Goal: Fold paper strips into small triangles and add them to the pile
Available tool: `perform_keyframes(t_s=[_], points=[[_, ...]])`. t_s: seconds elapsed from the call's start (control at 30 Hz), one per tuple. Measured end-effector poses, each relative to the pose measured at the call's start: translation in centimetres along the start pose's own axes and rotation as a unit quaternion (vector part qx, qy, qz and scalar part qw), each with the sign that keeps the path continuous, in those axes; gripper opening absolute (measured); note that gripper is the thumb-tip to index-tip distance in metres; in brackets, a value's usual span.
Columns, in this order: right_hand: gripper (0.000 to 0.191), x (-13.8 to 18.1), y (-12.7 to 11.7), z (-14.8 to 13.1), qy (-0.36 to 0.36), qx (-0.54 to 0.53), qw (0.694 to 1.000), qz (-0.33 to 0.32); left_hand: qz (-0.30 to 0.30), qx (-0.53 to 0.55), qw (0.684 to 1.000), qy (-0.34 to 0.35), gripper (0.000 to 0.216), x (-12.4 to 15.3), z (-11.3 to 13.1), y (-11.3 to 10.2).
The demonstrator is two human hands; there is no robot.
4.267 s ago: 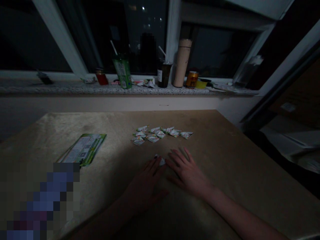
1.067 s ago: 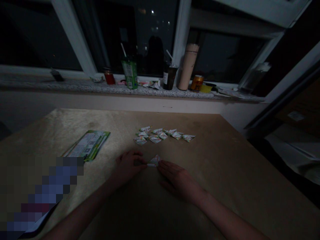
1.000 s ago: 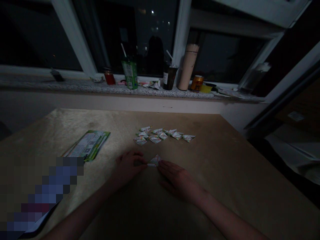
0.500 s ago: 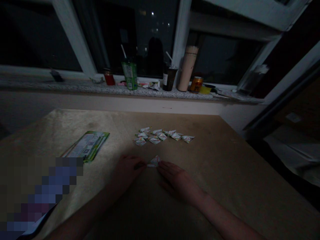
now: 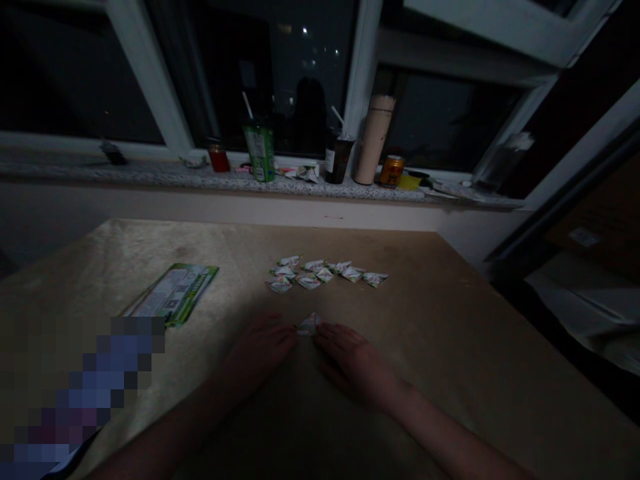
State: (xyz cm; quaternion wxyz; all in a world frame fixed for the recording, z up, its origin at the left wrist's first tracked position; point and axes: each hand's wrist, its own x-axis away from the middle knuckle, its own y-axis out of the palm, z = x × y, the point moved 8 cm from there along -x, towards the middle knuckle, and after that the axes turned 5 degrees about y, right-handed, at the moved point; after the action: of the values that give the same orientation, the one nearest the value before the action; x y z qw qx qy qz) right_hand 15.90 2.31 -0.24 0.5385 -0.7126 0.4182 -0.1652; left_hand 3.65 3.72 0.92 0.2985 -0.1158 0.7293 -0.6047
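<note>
A small wrapper folded into a triangle [image 5: 309,325], pale with coloured print, lies flat on the tabletop between my hands with its peak pointing away from me. My left hand [image 5: 263,343] rests low on the table, fingers stretched out, their tips at the wrapper's left corner. From the other side, my right hand [image 5: 353,353] lays its straight fingers on the right corner. Dim light hides my thumbs and the exact contact. Just beyond, several similar folded wrappers [image 5: 310,280] form a loose cluster.
Flat green-and-white packaging [image 5: 185,293] lies on the table [image 5: 425,320] at left, beside a pixelated object [image 5: 95,387]. On the windowsill [image 5: 300,190] behind stand a green cup [image 5: 260,153], a dark cup [image 5: 337,160], a pinkish flask [image 5: 375,140] and an orange can [image 5: 392,171].
My left fingers have flattened and shifted slightly right against the wrapper's corner; the gap seen between thumb and finger is gone. My right hand has barely moved.
</note>
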Motion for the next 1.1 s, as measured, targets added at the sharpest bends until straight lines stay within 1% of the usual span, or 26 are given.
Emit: perform_keyframes(t_s=[0.07, 0.17, 0.2, 0.23, 0.3, 0.33, 0.4, 0.53, 0.67, 0.73, 0.8, 0.87, 0.97, 1.1], points=[[0.046, -0.5, 0.0, -0.2, 0.001, 0.014, 1.0, 0.001, -0.006, -0.023, 1.0, 0.008, 0.035, -0.2, 0.7, 0.2], [0.047, -1.8, 0.3, -0.4, 0.002, 0.058, 0.998, -0.012, -0.049, -0.056, 0.997, 0.008, 0.036, -0.5, 2.0, 0.8], [0.047, -2.2, 0.4, -0.5, 0.0, 0.073, 0.997, -0.012, -0.052, -0.058, 0.997, 0.002, 0.037, -0.5, 2.5, 0.7], [0.045, -2.7, 0.5, -0.5, 0.0, 0.084, 0.996, -0.016, -0.053, -0.06, 0.997, -0.009, 0.037, -0.6, 2.9, 0.5], [0.044, -3.4, 0.6, -0.5, -0.005, 0.096, 0.995, -0.025, -0.058, -0.046, 0.995, -0.066, 0.037, -0.4, 3.0, 0.3], [0.043, -3.6, 0.7, -0.5, -0.007, 0.099, 0.995, -0.031, -0.063, -0.039, 0.994, -0.081, 0.037, -0.2, 3.2, 0.2], [0.042, -3.9, 0.9, -0.5, -0.012, 0.101, 0.994, -0.041, -0.079, -0.038, 0.992, -0.093, 0.039, 0.0, 3.6, 0.2], [0.041, -3.9, 1.0, -0.5, -0.021, 0.11, 0.993, -0.044, -0.081, -0.054, 0.99, -0.099, 0.04, 0.5, 4.1, 0.1], [0.044, -3.8, 1.0, -0.7, -0.025, 0.123, 0.991, -0.041, -0.073, -0.049, 0.989, -0.12, 0.042, 1.0, 3.5, -0.3], [0.045, -3.8, 1.0, -0.8, -0.027, 0.128, 0.99, -0.044, -0.052, -0.05, 0.986, -0.15, 0.043, 1.3, 2.6, -0.7], [0.047, -3.8, 1.0, -0.8, -0.029, 0.131, 0.99, -0.046, -0.031, -0.058, 0.983, -0.17, 0.05, 1.6, 1.8, -0.9], [0.048, -3.8, 1.0, -0.8, -0.029, 0.132, 0.99, -0.046, -0.029, -0.06, 0.983, -0.168, 0.053, 1.8, 1.3, -0.6], [0.048, -3.8, 0.9, -0.8, -0.026, 0.138, 0.989, -0.048, -0.048, -0.057, 0.986, -0.152, 0.052, 1.7, 1.2, 0.2], [0.049, -3.8, 0.8, -1.2, -0.027, 0.15, 0.987, -0.051, -0.06, -0.058, 0.987, -0.137, 0.046, 1.2, 1.5, 0.1]])
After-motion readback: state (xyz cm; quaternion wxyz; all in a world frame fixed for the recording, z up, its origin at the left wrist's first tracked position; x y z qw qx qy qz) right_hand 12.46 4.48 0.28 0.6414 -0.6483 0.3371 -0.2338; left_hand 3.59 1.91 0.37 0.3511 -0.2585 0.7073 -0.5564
